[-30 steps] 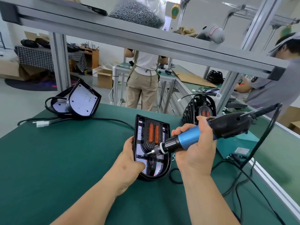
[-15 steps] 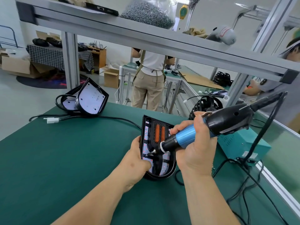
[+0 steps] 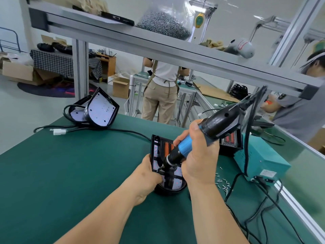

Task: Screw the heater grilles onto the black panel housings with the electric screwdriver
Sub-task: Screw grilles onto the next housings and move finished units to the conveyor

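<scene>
**Screwdriver bit down at the rim of a heater housing**

The black panel housing lies open side up on the green matte desk. It is a glossy plastic shell, square at the far end and rounded at the near end. Inside it are a pale speckled backing, two orange rod-shaped elements and black bars crossing over the lower half.

The left hand grips its near left edge, fingers curled against the rim. The right hand is wrapped round the blue grip of the electric screwdriver. The tool's fat black body slants up and away to the right, with a cable trailing from its tail. Its metal bit points down onto the housing's left side, just beside the left thumb. The two hands sit close together with the housing between them.

Just behind the housing on the right, partly hidden by the right hand, stands another black unit with a slatted grille and orange showing through. Right of that is a teal metal box with black leads plugged into it. Small silver screws lie scattered on the desk between the box and the housing.

Well to the far left of the housing, two more black shells lean together, white-backed, among looped black cable and a white plug connector.

Above runs an aluminium shelf rail carrying a clear bag of screws. Beyond the housing a person in khaki trousers stands at another bench.
</scene>
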Tool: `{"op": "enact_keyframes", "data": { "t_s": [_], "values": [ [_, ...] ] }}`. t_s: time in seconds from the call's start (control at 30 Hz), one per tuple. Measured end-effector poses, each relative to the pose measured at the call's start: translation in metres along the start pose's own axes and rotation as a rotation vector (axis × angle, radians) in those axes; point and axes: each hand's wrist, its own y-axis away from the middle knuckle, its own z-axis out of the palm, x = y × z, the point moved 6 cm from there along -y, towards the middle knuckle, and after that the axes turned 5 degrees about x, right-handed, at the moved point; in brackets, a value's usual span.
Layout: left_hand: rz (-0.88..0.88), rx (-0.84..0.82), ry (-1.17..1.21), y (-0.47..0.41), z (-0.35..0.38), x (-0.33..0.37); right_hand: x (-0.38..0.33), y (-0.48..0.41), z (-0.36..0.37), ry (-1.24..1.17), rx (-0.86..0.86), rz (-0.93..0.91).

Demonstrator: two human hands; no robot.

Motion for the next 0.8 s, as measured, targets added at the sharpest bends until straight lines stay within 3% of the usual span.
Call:
{"op": "enact_keyframes", "data": {
  "t_s": [0.8],
  "values": [
    [0.052, -0.048, 0.014, 0.000, 0.003, 0.002, 0.000, 0.001, -0.011, 0.019, 0.036, -0.058]
  ]
}}
